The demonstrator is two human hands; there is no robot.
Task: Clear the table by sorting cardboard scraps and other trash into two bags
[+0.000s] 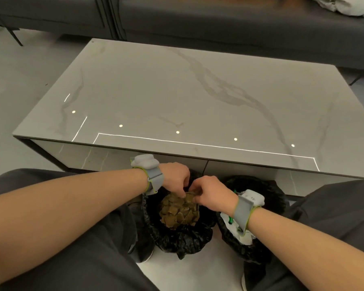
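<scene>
Trousers in dark grey are framing the bottom of the view, with a strip of pale glossy floor showing between the two legs. Two bare forearms are reaching forward, each wearing one grey wristband. Two black bags are standing on the floor between the knees, just beside each other and against the table's near side. The left bag is holding a heap of brown scraps; the right bag is holding white trash with a bit of green. Both hands are meeting over the left bag: the left hand is curling its fingertips onto the top of the scraps and pinching them, and the right hand is pinching scraps there too. Beyond them the table is stretching away, its polished pale top running with grey marble veins and reflecting five round light dots and thin bright lines. Farther back a dark grey sofa is lining the room, with one white cloth lying at its right end.
</scene>
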